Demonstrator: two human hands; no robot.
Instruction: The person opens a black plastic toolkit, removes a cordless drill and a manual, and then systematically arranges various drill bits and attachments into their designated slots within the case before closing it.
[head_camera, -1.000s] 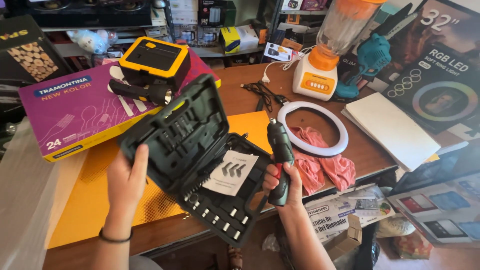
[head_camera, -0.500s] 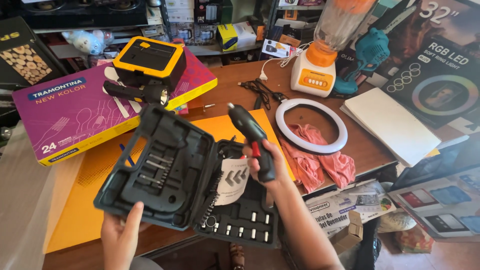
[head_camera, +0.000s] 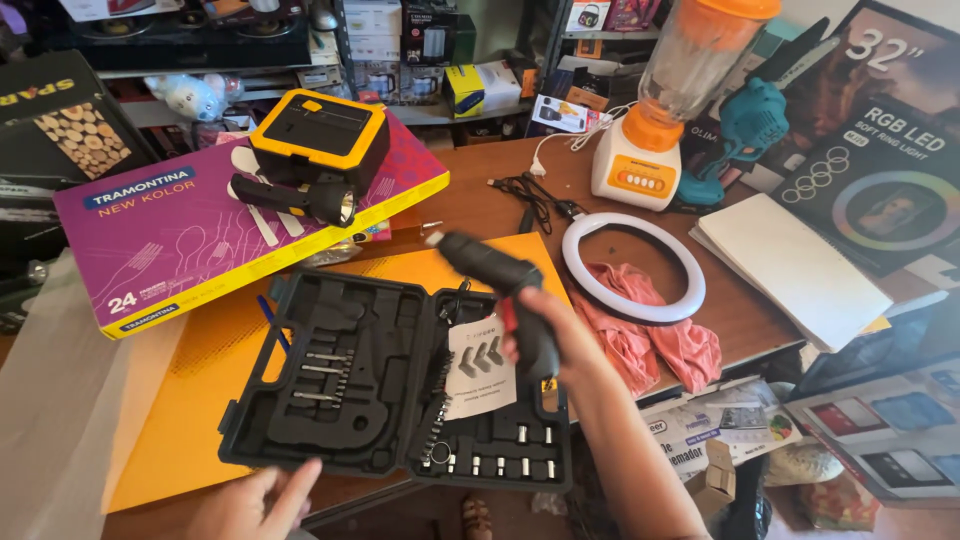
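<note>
Right hand (head_camera: 545, 335) is closed round the grip of a black cordless screwdriver (head_camera: 495, 290), lifted clear of the open tool case (head_camera: 390, 385) just beneath it, its nose pointing up and away from the wrist; left hand (head_camera: 255, 500) lies open, fingers spread, at the near edge of the case, touching it or very nearly; the screwdriver looks stiff, hard plastic, compact and probably light enough for one hand, with most weight likely low in the handle, so the grip around the red switch is the sensible place to hold, not the slim nose; the case is rigid moulded plastic, hinged flat, with small loose-looking bits and sockets in its slots that could spill if tipped, so it is best taken by both outer edges; a folded paper leaflet (head_camera: 480, 365) rests on the case just left of the right hand; beyond the knuckles lies a white ring light (head_camera: 633, 230) over pink cloth (head_camera: 650, 345); farther off stand an orange blender (head_camera: 660, 110) and a purple cutlery box (head_camera: 180, 240).
</note>
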